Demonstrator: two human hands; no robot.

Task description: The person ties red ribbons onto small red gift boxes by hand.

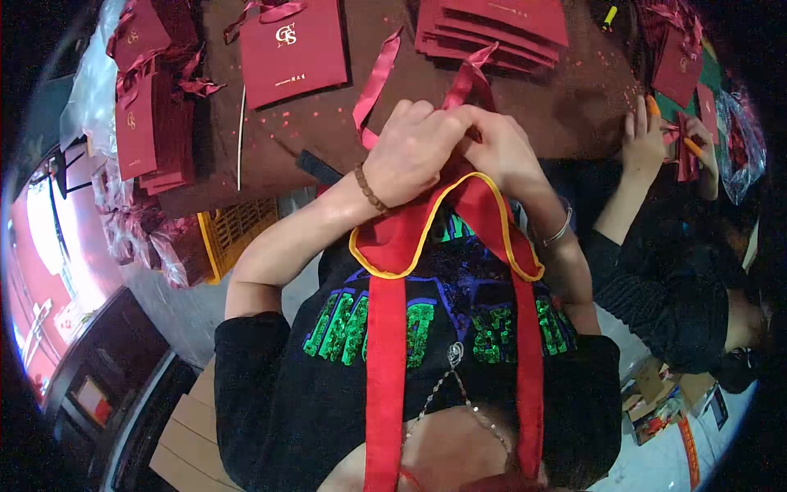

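Head view, single entry. Left hand (414, 152), bead bracelet (369, 189) at the wrist, and right hand (507, 152): pressed together knuckle to knuckle over the near edge of the brown table (566, 115), both curled shut on a red ribbon (469, 82). The ribbon rises from between the fingers in a short folded loop, and a paler ribbon tail (373, 82) trails up and to the left (whether it is the same length of ribbon cannot be told). What lies under the palms is hidden. Beyond the hands: a logo bag (291, 49) lying flat and a stack of flat maroon bags (492, 29). Below the hands: a red apron bib (484, 213) with yellow trim. At right: a co-worker's hand (643, 135), well apart. Risk, as judged: with both grips crowded onto one spot, the slick ribbon could slide out of the pinch, and the free tail hangs near enough to snag on the bracelet.
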